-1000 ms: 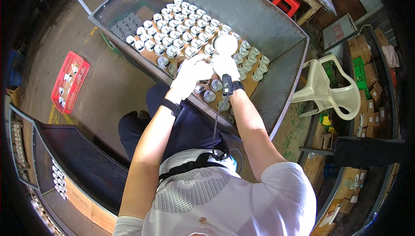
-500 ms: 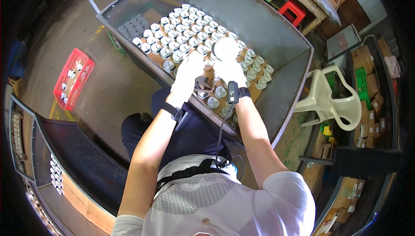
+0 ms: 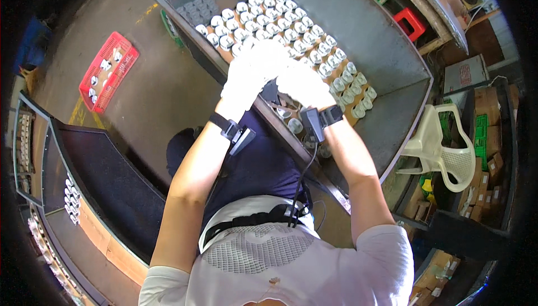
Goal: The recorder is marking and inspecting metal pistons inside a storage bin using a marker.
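Observation:
Both my hands wear white gloves and are washed out by glare. My left hand (image 3: 245, 76) and my right hand (image 3: 302, 84) meet above the near side of a grey metal tray (image 3: 392, 104). Their fingers close together around a bright, rounded white shape (image 3: 269, 56), whose edges blend into the gloves. Rows of small round pieces (image 3: 274, 28) with whitish tops and dark sides stand beyond the hands on brown cardboard (image 3: 242, 28). Under my wrists lie a few more pieces (image 3: 295, 125), partly hidden.
On the floor at left sits a red crate (image 3: 115, 73) with several small pieces. A dark-lined trough (image 3: 112, 166) stands at lower left. To the right are a cream plastic chair (image 3: 443, 143) and shelves with cardboard boxes (image 3: 487, 110). A red stool (image 3: 409, 24) is beyond the tray.
My right hand, which held up a round white-topped piece, has come in against my left hand. The view has shifted, so the tray now appears farther right and higher.

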Demonstrator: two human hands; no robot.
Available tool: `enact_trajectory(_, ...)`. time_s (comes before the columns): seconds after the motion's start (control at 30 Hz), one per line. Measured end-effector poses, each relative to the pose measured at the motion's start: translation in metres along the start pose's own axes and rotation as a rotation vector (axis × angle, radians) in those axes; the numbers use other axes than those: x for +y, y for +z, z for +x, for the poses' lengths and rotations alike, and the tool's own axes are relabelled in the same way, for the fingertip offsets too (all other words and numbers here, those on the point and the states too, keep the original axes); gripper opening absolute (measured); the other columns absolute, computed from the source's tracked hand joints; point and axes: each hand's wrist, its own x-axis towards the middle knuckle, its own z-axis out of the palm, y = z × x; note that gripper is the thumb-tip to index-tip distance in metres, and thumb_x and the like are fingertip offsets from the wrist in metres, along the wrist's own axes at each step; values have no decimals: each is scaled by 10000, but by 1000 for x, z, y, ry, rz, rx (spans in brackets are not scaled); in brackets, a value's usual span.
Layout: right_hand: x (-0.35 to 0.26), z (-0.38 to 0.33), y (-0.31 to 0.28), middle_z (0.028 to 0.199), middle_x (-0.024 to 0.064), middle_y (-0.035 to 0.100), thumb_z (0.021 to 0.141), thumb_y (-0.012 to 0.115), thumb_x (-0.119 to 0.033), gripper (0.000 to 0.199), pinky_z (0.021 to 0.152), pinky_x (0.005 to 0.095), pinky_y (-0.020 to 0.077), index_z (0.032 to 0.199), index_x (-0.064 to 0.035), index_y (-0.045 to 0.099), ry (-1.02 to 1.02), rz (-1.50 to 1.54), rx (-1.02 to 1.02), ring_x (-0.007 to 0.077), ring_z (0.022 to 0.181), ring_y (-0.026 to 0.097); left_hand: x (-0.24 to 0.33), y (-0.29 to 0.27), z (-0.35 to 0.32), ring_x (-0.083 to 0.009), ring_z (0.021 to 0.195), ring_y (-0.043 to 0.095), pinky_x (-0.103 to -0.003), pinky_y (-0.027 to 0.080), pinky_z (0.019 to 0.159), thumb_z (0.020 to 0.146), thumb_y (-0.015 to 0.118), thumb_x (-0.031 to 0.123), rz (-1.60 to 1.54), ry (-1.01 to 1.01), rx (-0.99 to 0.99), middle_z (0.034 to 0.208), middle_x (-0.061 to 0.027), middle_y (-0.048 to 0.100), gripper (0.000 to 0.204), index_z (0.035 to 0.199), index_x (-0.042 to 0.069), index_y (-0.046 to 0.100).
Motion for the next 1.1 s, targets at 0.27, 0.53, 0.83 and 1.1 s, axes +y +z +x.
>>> enact_trajectory(0.27, 67, 25, -35, 1012, 64, 725, 915, 565, -197, 272, 704, 255, 547, 1070, -46, 730, -29, 537, -248, 141, 800, 685, 3, -12, 11, -247, 962, 633, -390, 500, 917, 826, 670, 178, 113, 80, 58, 1049, -61, 681, 244, 1058, 106, 688)
enact_trajectory(0.53, 176, 15, 70, 929, 85, 743, 877, 677, -203, 236, 556, 322, 544, 1058, -58, 722, 837, 517, -370, 198, 693, 707, -20, 3, 2, -217, 915, 650, -359, 470, 1002, 742, 705, 153, -74, -134, 48, 858, -49, 681, 148, 881, 102, 705)
enact_trajectory(0.83, 239, 0, 212, 774, 140, 687, 827, 708, -384, 323, 606, 406, 511, 798, -63, 689, 1032, 362, -187, 291, 681, 657, -11, -10, -2, -247, 903, 607, -398, 483, 893, 884, 587, 255, -2217, -1094, 242, 941, -41, 642, 192, 1025, 130, 623)
enact_trajectory(1.1, 292, 26, 268, 566, -11, 485, 919, 677, -297, 282, 400, 313, 332, 717, -151, 545, 1370, 1252, 180, 165, 433, 434, -9, -11, 2, -262, 839, 543, -441, 477, 769, 942, 551, 233, -2395, -1178, 224, 869, -81, 560, 134, 953, 99, 557)
